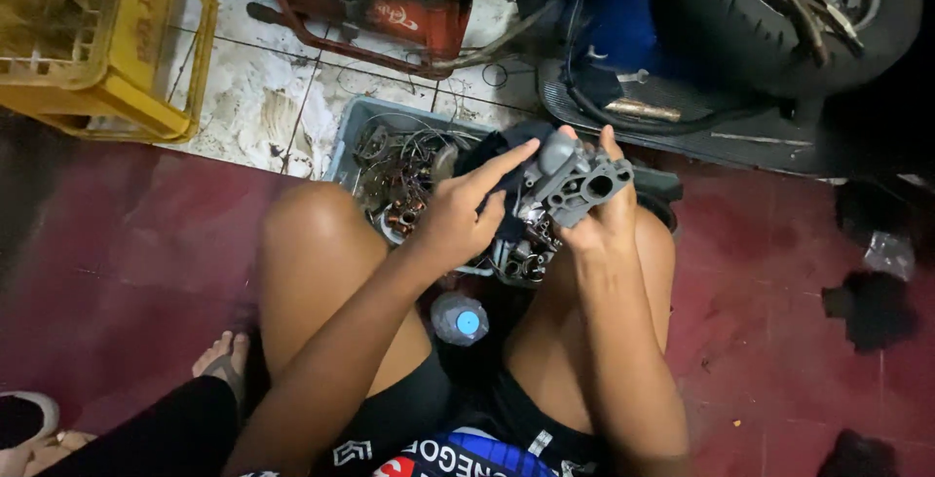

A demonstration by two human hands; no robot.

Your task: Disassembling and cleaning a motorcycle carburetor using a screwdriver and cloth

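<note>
crate (107,44): yellow, at 10 o'clock on the tiled floor, well apart from the hands.
tray (353,131): grey, at 12 o'clock just past the knees, full of small metal parts and springs.
bottle (460,319): blue cap, on the floor between the thighs, at 6 o'clock from the hands.
left hand (458,212): partly open, index finger stretched to 2 o'clock, tip by the carburetor's top; a dark rag (506,180) sits between palm and part, grip on it unclear.
carburetor (570,185): grey casting, frame centre, held above the lap, round bore facing 3 o'clock.
right hand (606,214): closed round the carburetor from below, fingertips over its top edge.
tyre (789,10): at 2 o'clock, well apart.
step, my read: wiping or checking the body. Keep the right hand firm, work over the tray so loose bits drop in, keep the rag out of the bore.
</note>
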